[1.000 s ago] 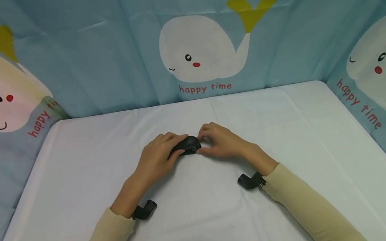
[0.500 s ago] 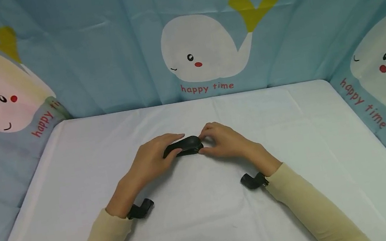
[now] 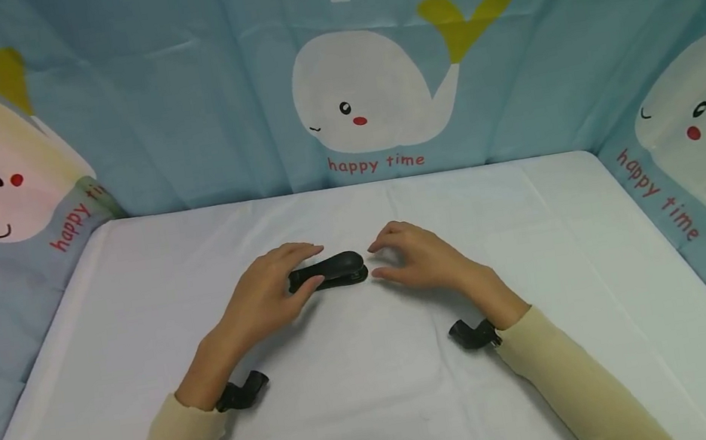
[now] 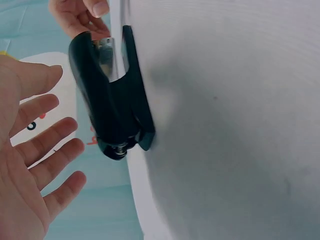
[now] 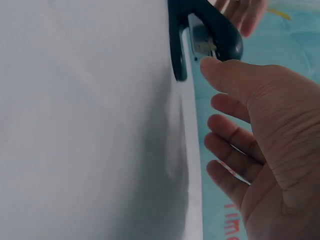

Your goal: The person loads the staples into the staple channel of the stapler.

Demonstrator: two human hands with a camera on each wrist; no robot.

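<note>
A black stapler (image 3: 336,268) lies on the white-covered table, its rounded head toward the right. In the left wrist view the stapler (image 4: 105,95) shows its metal magazine between the upper arm and the base. My left hand (image 3: 267,290) is spread around the hinge end, thumb in front and fingers behind, with a gap to the stapler in the left wrist view. Just off the head end is my right hand (image 3: 423,255), its fingers loosely bent and nothing between them. The right wrist view shows the right thumb (image 5: 227,75) close to the stapler's head.
The white cloth (image 3: 380,398) covers the table, whose far edge meets a blue curtain (image 3: 188,123) printed with whales. Curtain also hangs along the left and right sides. A black wrist camera (image 3: 244,390) sits on the left wrist, another camera (image 3: 473,333) on the right.
Both hands have let go of the stapler. The left hand has drawn back left and opened wider, baring more of the stapler; the right hand has shifted slightly right, away from its head.
</note>
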